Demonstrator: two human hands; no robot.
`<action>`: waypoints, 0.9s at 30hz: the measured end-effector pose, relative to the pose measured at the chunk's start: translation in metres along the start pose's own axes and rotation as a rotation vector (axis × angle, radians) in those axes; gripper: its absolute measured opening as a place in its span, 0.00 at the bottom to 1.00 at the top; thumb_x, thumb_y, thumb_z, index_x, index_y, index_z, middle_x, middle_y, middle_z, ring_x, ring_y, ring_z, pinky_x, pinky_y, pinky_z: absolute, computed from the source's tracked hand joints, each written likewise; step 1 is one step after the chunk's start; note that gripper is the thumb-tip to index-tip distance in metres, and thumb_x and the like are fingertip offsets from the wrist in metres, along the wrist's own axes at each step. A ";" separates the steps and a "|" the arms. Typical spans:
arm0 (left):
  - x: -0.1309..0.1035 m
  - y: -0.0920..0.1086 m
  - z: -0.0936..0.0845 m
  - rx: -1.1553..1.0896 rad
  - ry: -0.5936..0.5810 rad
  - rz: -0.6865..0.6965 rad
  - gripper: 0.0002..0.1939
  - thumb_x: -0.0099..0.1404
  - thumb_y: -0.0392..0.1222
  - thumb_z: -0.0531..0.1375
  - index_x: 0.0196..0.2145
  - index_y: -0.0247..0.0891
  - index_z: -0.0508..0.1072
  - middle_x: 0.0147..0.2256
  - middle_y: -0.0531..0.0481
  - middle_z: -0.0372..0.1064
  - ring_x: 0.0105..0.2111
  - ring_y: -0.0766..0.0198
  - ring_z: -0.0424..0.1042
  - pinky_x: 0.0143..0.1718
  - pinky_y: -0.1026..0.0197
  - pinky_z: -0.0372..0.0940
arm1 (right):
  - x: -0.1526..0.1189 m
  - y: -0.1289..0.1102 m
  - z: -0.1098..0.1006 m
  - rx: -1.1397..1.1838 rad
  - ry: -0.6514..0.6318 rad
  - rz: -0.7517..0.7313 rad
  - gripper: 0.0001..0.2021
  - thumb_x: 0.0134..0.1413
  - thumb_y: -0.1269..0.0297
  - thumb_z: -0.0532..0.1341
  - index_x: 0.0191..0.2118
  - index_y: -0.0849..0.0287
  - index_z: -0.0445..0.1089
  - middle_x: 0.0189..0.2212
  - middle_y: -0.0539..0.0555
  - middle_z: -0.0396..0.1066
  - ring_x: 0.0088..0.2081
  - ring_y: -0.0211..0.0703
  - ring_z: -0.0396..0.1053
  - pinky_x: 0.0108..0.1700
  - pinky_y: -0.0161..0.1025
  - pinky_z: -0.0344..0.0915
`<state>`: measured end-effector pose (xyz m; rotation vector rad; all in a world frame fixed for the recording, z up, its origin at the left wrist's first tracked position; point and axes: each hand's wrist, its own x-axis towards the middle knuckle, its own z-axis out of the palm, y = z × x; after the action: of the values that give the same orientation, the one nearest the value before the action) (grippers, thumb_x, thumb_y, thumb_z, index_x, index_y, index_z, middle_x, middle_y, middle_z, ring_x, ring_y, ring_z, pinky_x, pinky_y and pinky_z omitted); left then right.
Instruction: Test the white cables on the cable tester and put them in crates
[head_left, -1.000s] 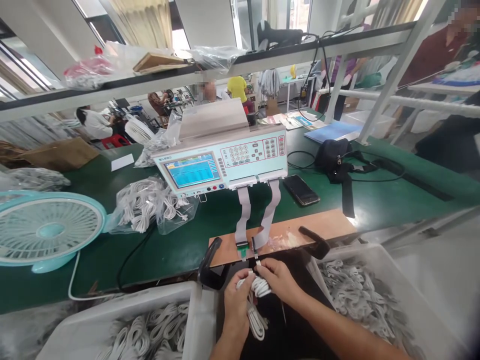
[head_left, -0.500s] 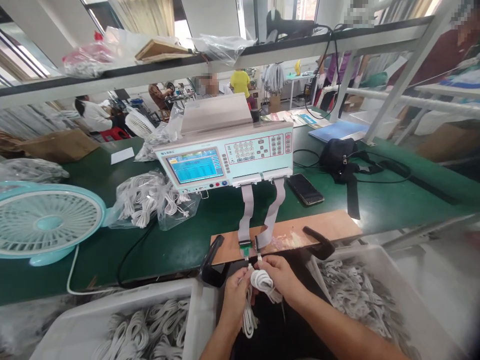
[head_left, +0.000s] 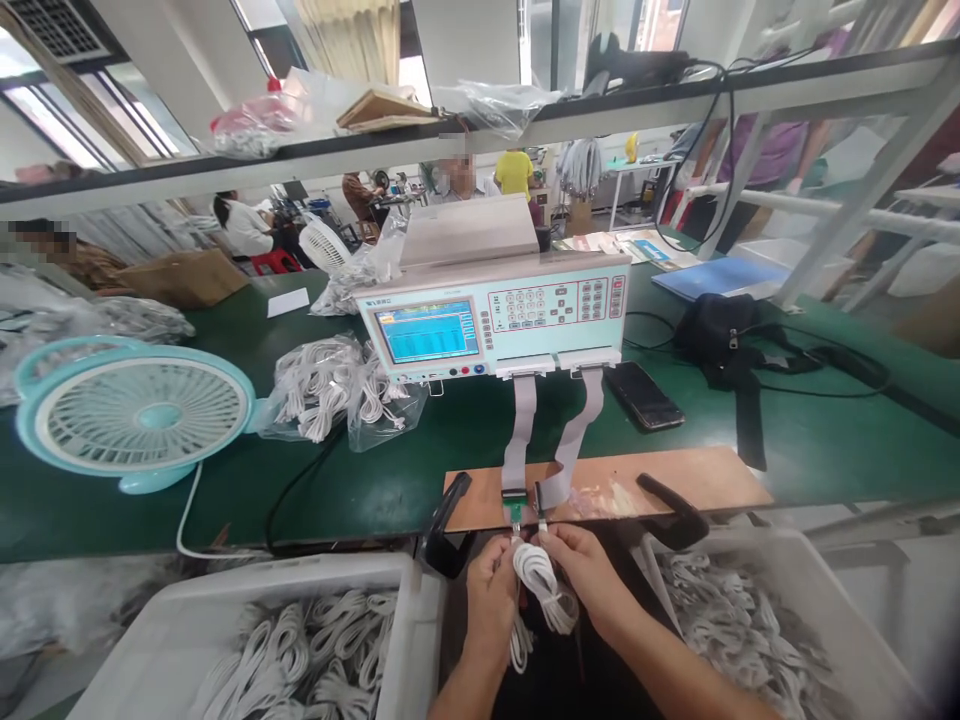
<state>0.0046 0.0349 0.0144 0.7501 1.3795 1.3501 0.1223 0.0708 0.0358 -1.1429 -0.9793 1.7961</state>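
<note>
Between my hands hangs a white cable, bundled in a coil, its ends up at the edge of a wooden board. My left hand pinches one end just below a small green circuit board. My right hand is closed on the other end, at the connector of the right grey ribbon cable. Fingers hide parts of both plugs, so I cannot tell how deep they sit. Both ribbons run up to a tester with a lit blue screen.
White bins with bundled cables stand left and right below the green table. Black clamps grip the board. A blue fan, bagged cables, a phone and a black bag lie around the tester.
My view has turned left, so everything sits farther right in the picture. Both hands stay at the connectors with the cable. The coil hangs slightly more to the right between them.
</note>
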 end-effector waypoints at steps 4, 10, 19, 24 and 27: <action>-0.002 0.003 0.003 -0.066 0.027 -0.037 0.19 0.55 0.55 0.61 0.24 0.34 0.68 0.18 0.58 0.56 0.16 0.73 0.54 0.14 0.71 0.50 | 0.001 0.002 0.000 0.007 -0.015 -0.019 0.21 0.41 0.45 0.65 0.23 0.62 0.68 0.17 0.47 0.61 0.19 0.35 0.56 0.24 0.34 0.56; -0.002 0.010 0.006 -0.110 0.047 -0.064 0.20 0.53 0.55 0.62 0.21 0.34 0.68 0.17 0.56 0.60 0.16 0.73 0.54 0.13 0.71 0.51 | 0.002 0.003 -0.001 0.046 -0.038 -0.026 0.20 0.42 0.47 0.65 0.23 0.62 0.67 0.16 0.46 0.60 0.19 0.35 0.57 0.23 0.33 0.56; 0.000 0.002 0.004 -0.115 0.034 -0.035 0.17 0.54 0.53 0.62 0.23 0.34 0.70 0.17 0.57 0.58 0.16 0.73 0.54 0.14 0.71 0.51 | 0.004 0.005 -0.002 0.034 -0.053 -0.040 0.22 0.41 0.45 0.65 0.22 0.62 0.66 0.17 0.47 0.61 0.20 0.37 0.57 0.25 0.34 0.56; 0.000 0.000 0.008 -0.186 0.056 -0.052 0.14 0.54 0.50 0.63 0.24 0.34 0.71 0.18 0.57 0.60 0.16 0.73 0.55 0.17 0.70 0.51 | 0.004 0.004 -0.002 0.008 -0.046 -0.062 0.21 0.42 0.45 0.65 0.20 0.61 0.65 0.17 0.47 0.61 0.21 0.37 0.57 0.26 0.34 0.55; 0.001 -0.003 0.008 -0.172 0.055 -0.028 0.13 0.53 0.48 0.64 0.22 0.34 0.71 0.19 0.56 0.63 0.19 0.71 0.59 0.20 0.69 0.54 | 0.004 0.002 -0.002 -0.015 -0.043 -0.089 0.22 0.43 0.45 0.64 0.21 0.62 0.67 0.18 0.47 0.61 0.22 0.36 0.55 0.27 0.34 0.54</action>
<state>0.0125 0.0379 0.0122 0.5810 1.2922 1.4559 0.1223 0.0737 0.0327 -1.0576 -1.0539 1.7515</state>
